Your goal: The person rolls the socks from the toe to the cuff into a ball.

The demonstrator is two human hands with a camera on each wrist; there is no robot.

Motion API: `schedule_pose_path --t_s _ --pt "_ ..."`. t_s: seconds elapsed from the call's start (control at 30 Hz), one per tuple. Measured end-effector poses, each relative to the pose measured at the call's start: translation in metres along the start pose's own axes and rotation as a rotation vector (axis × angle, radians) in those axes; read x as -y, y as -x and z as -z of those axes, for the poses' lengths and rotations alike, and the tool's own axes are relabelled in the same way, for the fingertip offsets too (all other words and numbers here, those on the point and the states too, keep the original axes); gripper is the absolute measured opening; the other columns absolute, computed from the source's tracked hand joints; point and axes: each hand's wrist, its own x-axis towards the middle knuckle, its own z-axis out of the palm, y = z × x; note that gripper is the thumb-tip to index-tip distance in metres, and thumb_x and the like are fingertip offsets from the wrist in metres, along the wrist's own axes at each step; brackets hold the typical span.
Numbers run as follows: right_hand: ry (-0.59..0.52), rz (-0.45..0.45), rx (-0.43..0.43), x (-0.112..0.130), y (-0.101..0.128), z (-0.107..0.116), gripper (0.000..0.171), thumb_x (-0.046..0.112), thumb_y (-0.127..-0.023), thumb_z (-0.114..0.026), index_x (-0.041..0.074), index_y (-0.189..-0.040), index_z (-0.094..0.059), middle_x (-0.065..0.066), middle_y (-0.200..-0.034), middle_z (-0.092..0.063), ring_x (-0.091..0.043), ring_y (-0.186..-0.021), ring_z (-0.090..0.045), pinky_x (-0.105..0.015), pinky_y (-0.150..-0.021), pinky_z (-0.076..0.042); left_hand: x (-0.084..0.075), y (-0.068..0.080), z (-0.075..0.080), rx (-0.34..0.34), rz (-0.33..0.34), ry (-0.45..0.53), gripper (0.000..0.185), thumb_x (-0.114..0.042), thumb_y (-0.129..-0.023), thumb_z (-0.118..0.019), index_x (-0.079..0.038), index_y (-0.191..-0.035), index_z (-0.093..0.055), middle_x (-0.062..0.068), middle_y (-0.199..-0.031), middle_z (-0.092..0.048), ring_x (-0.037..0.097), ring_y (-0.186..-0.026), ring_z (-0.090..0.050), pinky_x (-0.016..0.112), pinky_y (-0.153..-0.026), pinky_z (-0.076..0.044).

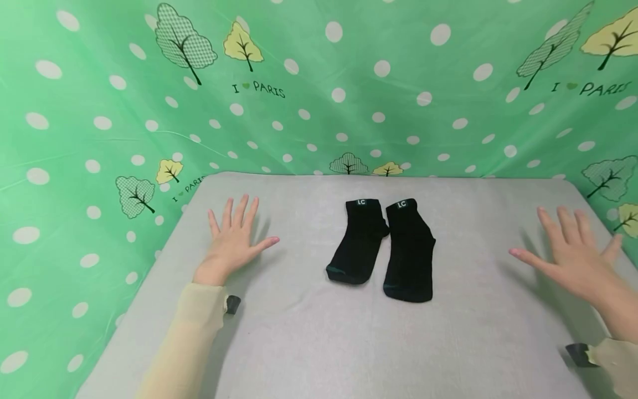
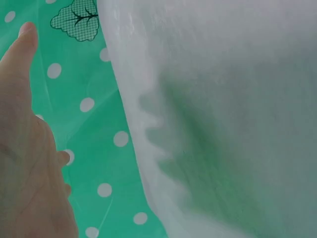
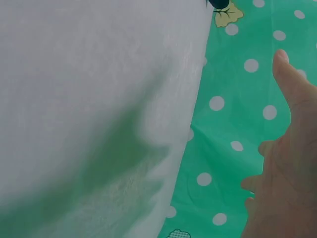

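Observation:
Two black ankle socks lie flat side by side on the grey tabletop, each with a white "LC" label at its cuff. The left sock (image 1: 356, 244) angles its toe toward the lower left; the right sock (image 1: 411, 255) sits slightly nearer, and their edges come close at the heel. To their left, my left hand (image 1: 231, 241) is spread wide over the cloth, fingers straight, holding nothing. My right hand (image 1: 575, 257) is likewise spread on the far right, away from the socks, with its shadow on the table. Both wrist views show an extended thumb and an unoccupied palm.
A grey cloth (image 1: 299, 349) covers the table. Green polka-dot sheeting (image 1: 309, 88) with printed trees rises behind and along the sides. Small black pieces (image 1: 232, 304) show at both sleeve cuffs.

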Motion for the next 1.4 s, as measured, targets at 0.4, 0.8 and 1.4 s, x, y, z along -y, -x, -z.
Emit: schedule_pose_path --t_s 0.4,0.8,1.4 --pt "-0.014 0.028 -0.001 0.007 -0.005 -0.002 0.107 0.065 -0.091 -0.055 0.017 -0.159 0.013 -0.027 -0.162 0.018 -0.046 -0.148 0.027 -0.084 -0.098 0.021 -0.010 -0.002 0.001 0.007 -0.021 0.002 0.107 -0.080 -0.086 -0.047 -0.021 -0.162 0.000 0.009 -0.170 0.000 0.042 -0.154 0.006 0.073 -0.113 0.014" --pt "-0.051 0.073 0.010 0.015 -0.011 -0.004 0.103 0.062 -0.093 -0.055 0.018 -0.160 0.011 -0.022 -0.163 0.022 -0.049 -0.147 0.025 -0.087 -0.095 0.015 -0.023 -0.007 -0.001 0.027 -0.048 -0.011 0.099 -0.080 -0.085 -0.048 -0.034 -0.161 -0.004 0.006 -0.170 0.003 0.043 -0.154 0.007 0.075 -0.113 0.012" --pt "-0.057 0.114 0.048 0.038 -0.026 0.003 0.101 0.061 -0.094 -0.054 0.010 -0.160 0.003 -0.034 -0.161 -0.006 -0.054 -0.149 0.001 -0.083 -0.103 -0.005 -0.054 -0.013 -0.012 0.033 -0.140 -0.058 0.103 -0.081 -0.083 -0.050 -0.032 -0.161 -0.004 0.003 -0.170 0.001 0.042 -0.155 0.003 0.070 -0.118 0.006"
